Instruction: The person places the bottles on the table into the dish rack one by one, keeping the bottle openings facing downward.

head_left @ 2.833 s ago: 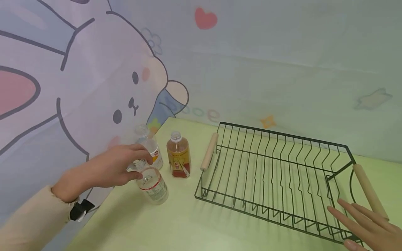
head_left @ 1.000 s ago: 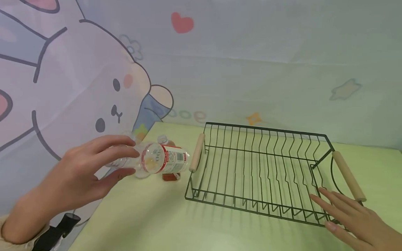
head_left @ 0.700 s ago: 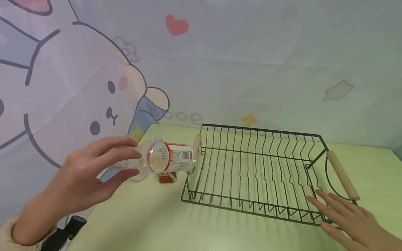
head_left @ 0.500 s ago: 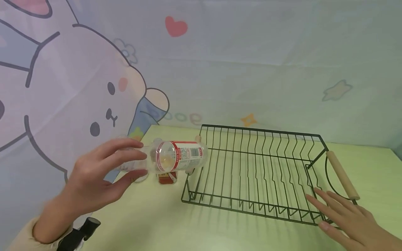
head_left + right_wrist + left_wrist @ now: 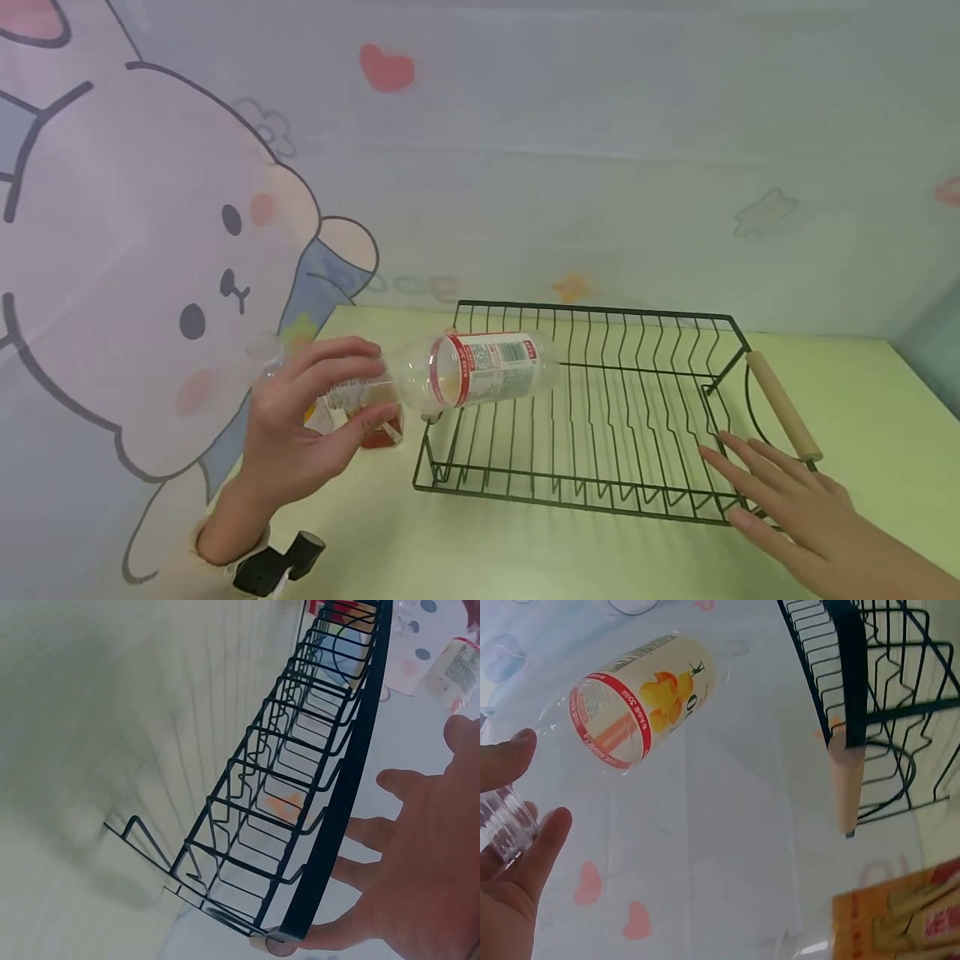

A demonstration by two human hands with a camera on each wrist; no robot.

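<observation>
My left hand (image 5: 315,417) grips the neck end of an empty clear plastic bottle (image 5: 480,369) with a red-and-white label. The bottle lies on its side in the air, its base over the left end of the black wire rack (image 5: 585,417). In the left wrist view the bottle (image 5: 641,697) shows an orange fruit picture, and my fingers (image 5: 514,840) pinch its ribbed neck. My right hand (image 5: 787,508) lies flat with straight fingers against the rack's near right corner. In the right wrist view the fingers (image 5: 390,847) touch the black rim (image 5: 341,802).
A bottle with a red-orange label (image 5: 378,429) stands on the pale green table (image 5: 480,550) just behind my left hand. The rack has a wooden handle (image 5: 783,404) at its right end. A cartoon-rabbit curtain (image 5: 150,233) hangs close along the left and back.
My left hand lifted the clear bottle off the table, tipped it sideways and carried it right, over the rack's left end. The right hand stayed at the rack's corner.
</observation>
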